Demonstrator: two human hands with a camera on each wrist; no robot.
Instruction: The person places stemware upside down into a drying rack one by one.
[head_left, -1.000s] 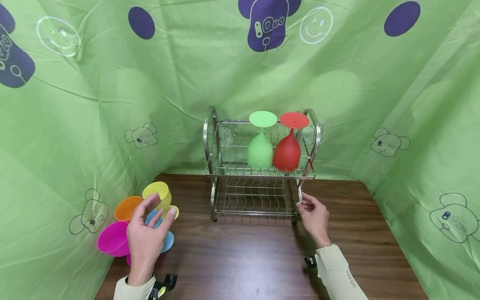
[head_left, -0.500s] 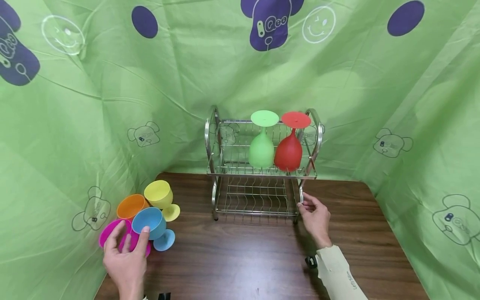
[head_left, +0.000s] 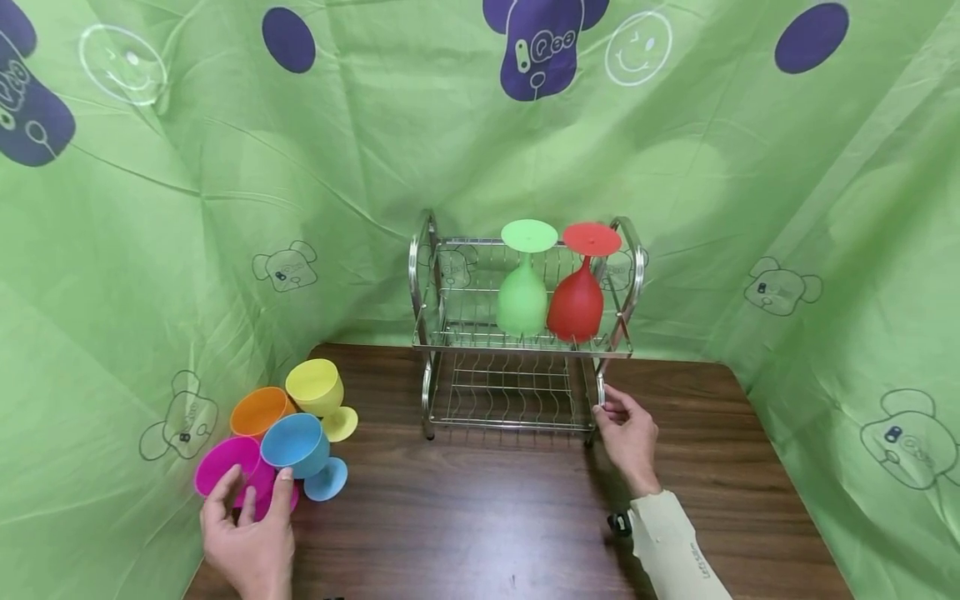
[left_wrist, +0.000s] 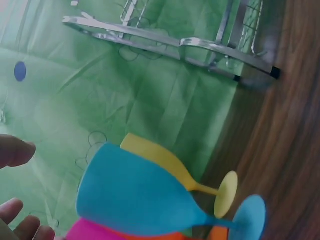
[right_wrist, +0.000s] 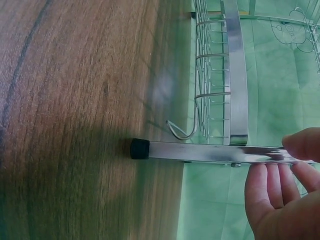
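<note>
My left hand (head_left: 251, 542) hovers at the near side of a magenta goblet (head_left: 232, 462), thumb and fingers spread apart with nothing between them. Whether a fingertip touches it I cannot tell. Beside that goblet stand a blue goblet (head_left: 295, 446), an orange goblet (head_left: 258, 411) and a yellow goblet (head_left: 315, 387), all upright. In the left wrist view the blue goblet (left_wrist: 135, 195) hides much of the magenta one. My right hand (head_left: 630, 433) pinches the front right leg of a metal dish rack (right_wrist: 200, 152) between thumb and fingers.
On the rack's upper tier, a light green goblet (head_left: 522, 304) and a red goblet (head_left: 577, 308) stand upside down. Wire slots make up the lower tier (head_left: 510, 387). Green printed cloth (head_left: 375, 150) surrounds the brown wooden table (head_left: 480, 517) on the back and sides.
My left hand has moved left and toward me, from in front of the blue goblet to the magenta one. My right hand keeps its grip on the rack.
</note>
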